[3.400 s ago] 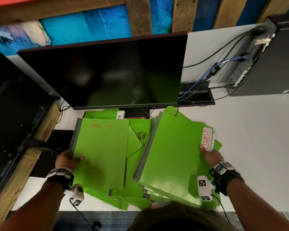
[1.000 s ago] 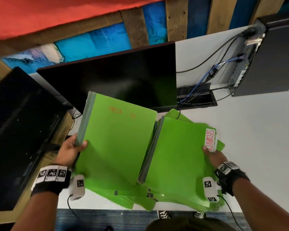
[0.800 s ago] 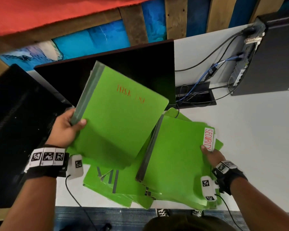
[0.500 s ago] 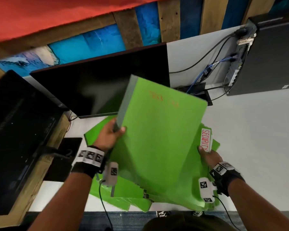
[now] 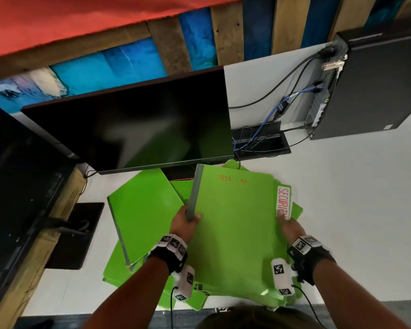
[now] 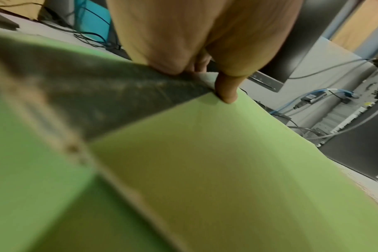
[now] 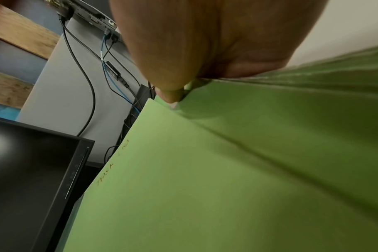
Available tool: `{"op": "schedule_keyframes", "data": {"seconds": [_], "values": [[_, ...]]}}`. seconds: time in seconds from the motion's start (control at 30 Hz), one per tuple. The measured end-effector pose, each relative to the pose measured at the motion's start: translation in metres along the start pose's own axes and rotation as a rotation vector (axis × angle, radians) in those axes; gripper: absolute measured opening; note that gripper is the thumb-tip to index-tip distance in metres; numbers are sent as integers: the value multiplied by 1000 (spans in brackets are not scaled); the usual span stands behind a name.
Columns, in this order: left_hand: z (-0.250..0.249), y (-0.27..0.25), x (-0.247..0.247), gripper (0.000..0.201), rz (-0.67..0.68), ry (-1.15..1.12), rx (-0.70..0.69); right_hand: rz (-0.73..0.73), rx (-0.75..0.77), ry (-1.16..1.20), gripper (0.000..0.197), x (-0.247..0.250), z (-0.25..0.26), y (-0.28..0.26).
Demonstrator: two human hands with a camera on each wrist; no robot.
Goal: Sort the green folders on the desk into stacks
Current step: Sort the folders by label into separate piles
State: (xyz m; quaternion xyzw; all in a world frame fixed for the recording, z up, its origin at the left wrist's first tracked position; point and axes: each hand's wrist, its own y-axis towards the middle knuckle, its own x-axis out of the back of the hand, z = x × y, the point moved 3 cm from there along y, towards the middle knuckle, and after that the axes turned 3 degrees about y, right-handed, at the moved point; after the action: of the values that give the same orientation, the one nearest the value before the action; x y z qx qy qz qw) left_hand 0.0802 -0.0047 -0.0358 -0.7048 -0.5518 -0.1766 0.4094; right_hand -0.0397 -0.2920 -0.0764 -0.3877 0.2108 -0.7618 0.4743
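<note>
Two monitors (image 5: 133, 122) crowd the desk (image 5: 354, 210) behind green folders (image 5: 142, 217); cables (image 5: 259, 141) trail rightward.

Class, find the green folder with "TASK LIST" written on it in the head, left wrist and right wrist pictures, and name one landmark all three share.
Head: the task list folder lies right of centre on the right pile, left hand gripping its grey spine.
Left wrist: it fills the lower right, below the thumb.
Right wrist: it fills the lower right, faint writing at its left edge.
Shared landmark: the black monitor.
</note>
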Motion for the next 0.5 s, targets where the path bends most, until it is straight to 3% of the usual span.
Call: {"op": "schedule_keyframes", "data": {"seconds": [0.17,0.33,0.43,0.5], "values": [[-9,-6,-23,42,-22,98,-13,6,-22,3,72,-2,-1,4],[-9,-11,-23,68,71,291,-190,-5,-59,25,69,-1,-1,3],[1,-9,-23,96,215,359,-221,-14,-52,16,65,-2,-1,2],[3,-20,-31,115,425,174,-148,-28,-49,10,64,-2,-2,2]]}}
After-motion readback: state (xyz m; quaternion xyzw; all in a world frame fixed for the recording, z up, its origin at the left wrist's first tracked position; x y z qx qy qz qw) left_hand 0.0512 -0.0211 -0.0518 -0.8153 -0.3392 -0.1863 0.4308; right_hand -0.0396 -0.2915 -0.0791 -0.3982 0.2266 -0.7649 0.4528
